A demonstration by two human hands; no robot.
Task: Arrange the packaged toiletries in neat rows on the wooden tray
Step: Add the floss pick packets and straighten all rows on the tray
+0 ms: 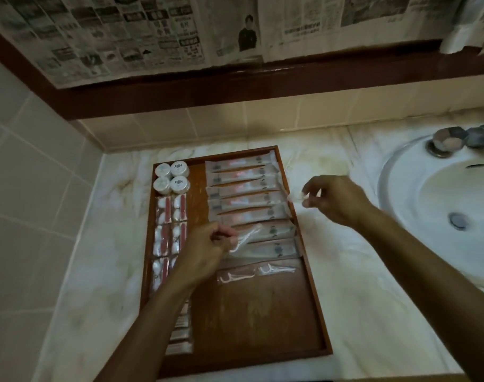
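Marble counter point(345, 271) tucked into a tiled corner, white sink point(442, 210) off to the right, newspaper point(158, 31) taped above a dark wooden ledge. The wooden tray point(265, 318) carries round tubs, long sachets in a column, floss picks below them. Left hand point(205, 252) pinches a clear floss-pick packet point(245, 238) over the sachets; right hand point(334, 199) pinches a small white packet point(296, 197) at the tray's right rim.

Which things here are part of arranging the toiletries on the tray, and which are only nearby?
Part of the job:
wooden tray
long sachets
round white tubs
cotton packets
floss pick packets
floss pick packet held by the left hand
small packet pinched by the right hand

Only nearby:
sink
tap
newspaper
marble counter
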